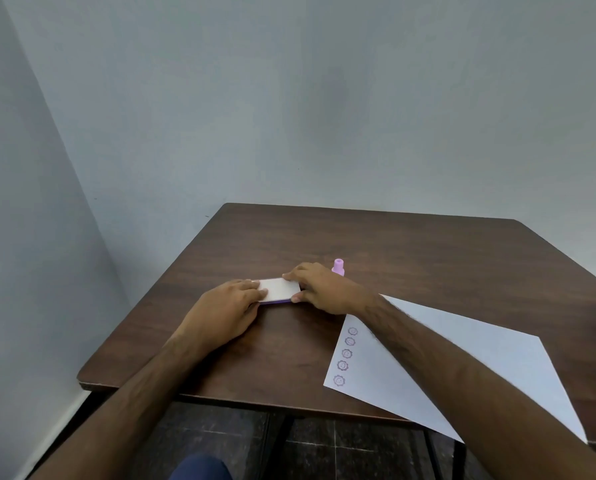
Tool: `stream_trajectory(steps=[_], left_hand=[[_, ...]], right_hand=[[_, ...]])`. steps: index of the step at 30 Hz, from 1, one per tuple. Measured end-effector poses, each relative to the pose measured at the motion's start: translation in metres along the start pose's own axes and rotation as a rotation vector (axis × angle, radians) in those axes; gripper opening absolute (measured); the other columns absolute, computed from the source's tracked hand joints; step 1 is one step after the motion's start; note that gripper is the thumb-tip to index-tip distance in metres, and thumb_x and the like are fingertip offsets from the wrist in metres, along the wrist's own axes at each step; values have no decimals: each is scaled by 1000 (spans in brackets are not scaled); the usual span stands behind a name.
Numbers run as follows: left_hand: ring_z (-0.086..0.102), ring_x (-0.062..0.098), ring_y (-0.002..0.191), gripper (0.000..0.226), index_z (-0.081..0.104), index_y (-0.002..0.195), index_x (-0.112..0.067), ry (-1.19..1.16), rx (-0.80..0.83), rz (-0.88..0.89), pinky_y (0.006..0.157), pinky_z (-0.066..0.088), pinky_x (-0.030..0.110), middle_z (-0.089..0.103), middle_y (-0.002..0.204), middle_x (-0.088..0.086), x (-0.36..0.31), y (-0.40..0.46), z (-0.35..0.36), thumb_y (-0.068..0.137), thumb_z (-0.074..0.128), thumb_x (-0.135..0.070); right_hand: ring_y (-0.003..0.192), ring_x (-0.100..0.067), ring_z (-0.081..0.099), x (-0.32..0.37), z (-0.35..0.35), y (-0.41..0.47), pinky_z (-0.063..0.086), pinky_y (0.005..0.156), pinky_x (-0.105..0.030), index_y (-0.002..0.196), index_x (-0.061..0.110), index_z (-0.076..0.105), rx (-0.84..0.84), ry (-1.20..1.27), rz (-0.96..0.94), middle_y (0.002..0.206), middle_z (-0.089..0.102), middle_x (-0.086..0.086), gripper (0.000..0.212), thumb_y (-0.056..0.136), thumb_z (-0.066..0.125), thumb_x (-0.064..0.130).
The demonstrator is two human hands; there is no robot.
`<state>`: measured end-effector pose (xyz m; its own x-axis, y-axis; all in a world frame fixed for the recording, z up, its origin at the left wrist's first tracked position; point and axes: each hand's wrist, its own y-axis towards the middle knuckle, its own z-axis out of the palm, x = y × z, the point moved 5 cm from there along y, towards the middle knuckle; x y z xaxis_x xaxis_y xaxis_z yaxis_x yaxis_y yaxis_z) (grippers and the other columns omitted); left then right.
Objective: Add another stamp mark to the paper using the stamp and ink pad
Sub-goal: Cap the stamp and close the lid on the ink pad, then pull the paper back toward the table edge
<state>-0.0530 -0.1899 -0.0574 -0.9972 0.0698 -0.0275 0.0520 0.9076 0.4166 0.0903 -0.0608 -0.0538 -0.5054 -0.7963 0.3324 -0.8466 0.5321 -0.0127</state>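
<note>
The ink pad [278, 289], a flat case with a white lid and a purple base, lies shut on the brown table [411, 258]. My left hand [227, 310] grips its left end and my right hand [321, 289] holds its right end, fingers on the far edge and thumb on the near edge. A small pink stamp [338, 266] stands upright just behind my right hand, untouched. The white paper [463, 362] lies to the right, partly under my right forearm, with a column of several purple flower-face marks [346, 355] along its left edge.
The table's near edge runs just below my forearms, with dark floor tiles [341, 445] and the table's metal legs beneath. Grey walls stand close behind and to the left of the table. The paper's near corner overhangs the table's front edge.
</note>
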Motion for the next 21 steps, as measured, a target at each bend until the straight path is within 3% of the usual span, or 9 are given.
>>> stream_trajectory(steps=[2, 4, 8, 10, 13, 17, 21], left_hand=[[71, 23, 112, 29, 77, 114, -18, 13, 2, 24, 93, 56, 35, 76, 119, 3, 1, 1, -4, 88, 67, -22], [68, 23, 115, 37, 76, 113, -21, 44, 37, 33, 100, 51, 38, 75, 118, 0, 1, 2, -5, 87, 54, -36], [62, 19, 118, 45, 70, 118, -26, 67, 23, 16, 100, 45, 42, 68, 122, -5, -13, 5, -9, 88, 45, -49], [59, 17, 120, 45, 67, 121, -27, 8, 11, 45, 102, 44, 41, 65, 126, -7, -30, 11, -9, 90, 44, -49], [55, 14, 124, 43, 67, 119, -31, -51, 46, 126, 106, 41, 42, 63, 127, -10, -63, 23, -2, 91, 40, -50], [49, 10, 129, 33, 64, 119, -36, -119, 109, 165, 109, 34, 37, 60, 128, -15, -99, 41, 14, 95, 44, -47], [51, 12, 123, 37, 62, 120, -34, -172, 113, 177, 96, 33, 33, 59, 127, -14, -126, 57, 18, 95, 38, -45]], right_hand=[[130, -18, 53, 0, -9, -7, 32, 117, -41, 153, 22, 42, -14, 62, -8, 150, 50, -3, 62, 96, 65, 34], [112, -13, 64, -1, -28, -23, 43, 101, -26, 152, 25, 43, -71, 204, -28, 148, 51, 0, 60, 97, 65, 34], [107, -4, 62, -27, -59, -71, 47, 92, -20, 137, 17, 60, -198, 227, -75, 128, 63, 5, 39, 99, 64, 22], [104, 1, 62, -48, -61, -99, 48, 91, -22, 127, 12, 68, -182, 188, -53, 121, 68, 4, 30, 97, 65, 15], [119, -12, 59, -76, -49, -137, 44, 103, -31, 124, 20, 70, -70, 48, 37, 131, 67, 1, 27, 98, 64, 23], [142, -7, 39, -98, -31, -167, 26, 115, -23, 141, 33, 58, -13, 28, 111, 157, 45, 10, 41, 100, 59, 35], [152, -20, 27, -126, -31, -175, 22, 123, -40, 155, 37, 36, -38, -154, 304, 167, 30, 5, 54, 103, 43, 53]])
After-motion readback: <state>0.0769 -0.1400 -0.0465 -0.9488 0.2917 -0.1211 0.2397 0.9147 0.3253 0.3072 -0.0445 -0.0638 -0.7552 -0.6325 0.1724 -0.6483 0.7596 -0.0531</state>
